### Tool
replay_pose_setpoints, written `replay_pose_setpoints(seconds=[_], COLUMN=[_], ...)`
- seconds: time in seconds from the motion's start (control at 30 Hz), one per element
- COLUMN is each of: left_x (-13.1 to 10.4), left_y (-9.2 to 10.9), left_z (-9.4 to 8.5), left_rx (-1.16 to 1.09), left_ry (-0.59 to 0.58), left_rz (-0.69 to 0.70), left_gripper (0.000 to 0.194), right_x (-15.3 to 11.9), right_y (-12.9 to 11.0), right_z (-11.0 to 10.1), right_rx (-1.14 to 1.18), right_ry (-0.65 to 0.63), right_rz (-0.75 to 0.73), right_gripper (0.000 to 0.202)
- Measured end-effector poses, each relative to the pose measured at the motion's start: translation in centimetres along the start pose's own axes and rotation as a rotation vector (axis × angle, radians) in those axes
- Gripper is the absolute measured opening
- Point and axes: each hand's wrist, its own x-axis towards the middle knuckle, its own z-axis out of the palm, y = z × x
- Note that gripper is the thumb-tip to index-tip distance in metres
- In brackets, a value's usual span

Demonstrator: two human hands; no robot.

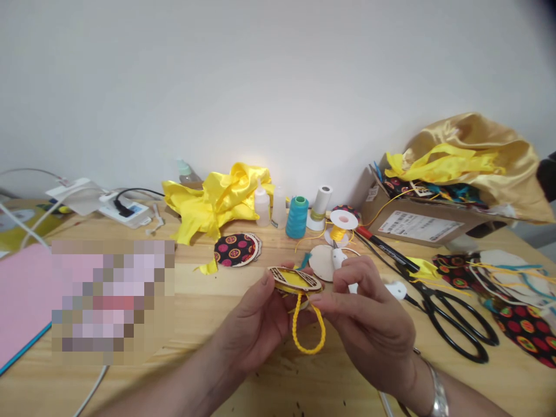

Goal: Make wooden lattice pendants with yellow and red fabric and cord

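wooden disc: i have the oval, lattice-cut wooden disc (295, 279) with its yellow centre held above the tabletop (195, 313), tilted, between both hands.
cord loop: the yellow twisted cord loop (309, 351) hangs from the disc's near edge.
left hand: my left hand (263, 327) is partly curled, thumb and fingers closed on the disc's left side.
right hand: my right hand (373, 313) is half curled, thumb at the disc's right edge beside the cord; i cannot tell whether it pinches disc or cord.
thread cone: the teal thread cone (297, 218) stands beyond the disc.
patterned round: the dark patterned round (234, 250) lies left of and beyond the disc.
scissors: black-handled scissors (440, 327) lie right of the disc.
box: the cardboard box (419, 225) sits beyond and right of the disc.
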Motion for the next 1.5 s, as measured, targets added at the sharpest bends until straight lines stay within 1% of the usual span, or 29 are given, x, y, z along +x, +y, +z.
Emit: replay_pose_setpoints(seconds=[0.27,0.5,0.73,0.87,1.17,1.27,1.5], left_x=[0.07,-0.1,-0.04,-0.08,-0.05,-0.1,-0.32], left_y=[-0.04,-0.02,-0.07,-0.1,-0.15,-0.19,-0.23], left_z=[-0.1,-0.18,-0.15,-0.2,-0.05,0.0,-0.19], left_rx=[-0.001,0.003,0.006,0.017,0.021,0.032,0.068], left_ry=[-0.018,-0.017,-0.017,-0.026,-0.036,-0.027,-0.053], left_rz=[-0.001,0.008,0.015,0.015,0.013,0.017,0.029], left_gripper=[0.03,0.03,0.03,0.031,0.029,0.028,0.026], right_x=[-0.15,-0.14,-0.1,-0.17,0.15,0.06,-0.06], right_y=[0.2,0.2,0.17,0.11,-0.23,-0.24,0.04], right_z=[0.12,0.18,0.23,0.12,-0.14,-0.17,-0.02], right_rx=[0.001,-0.027,-0.043,-0.071,-0.179,-0.187,-0.18], right_ry=[-0.006,0.003,0.014,0.019,-0.022,-0.026,-0.036], right_rz=[0.016,0.067,0.068,0.046,-0.051,-0.061,-0.045], right_gripper=[0.037,0.03,0.023,0.023,0.024,0.024,0.022])
